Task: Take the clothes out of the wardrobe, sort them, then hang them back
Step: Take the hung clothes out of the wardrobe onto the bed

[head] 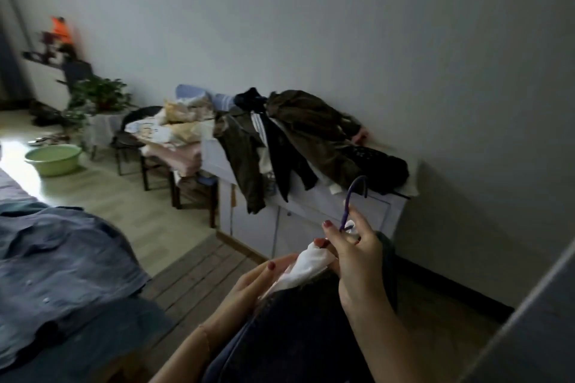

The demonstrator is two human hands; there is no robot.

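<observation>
My right hand (357,261) grips the neck of a purple hanger (353,199), whose hook points up. A dark garment with a white collar (311,264) hangs from it, low in the middle of the view. My left hand (252,289) holds that white collar from the left side. A heap of dark and olive clothes (305,140) lies on a white cabinet (298,224) against the wall, some draping over its front. A blue denim shirt (56,270) is spread on the bed at the left.
A grey panel edge (529,314), perhaps a door, rises at the lower right. Left of the cabinet are a dark chair and stool with folded fabrics (174,130), a potted plant (99,96) and a green basin (53,160) on the floor.
</observation>
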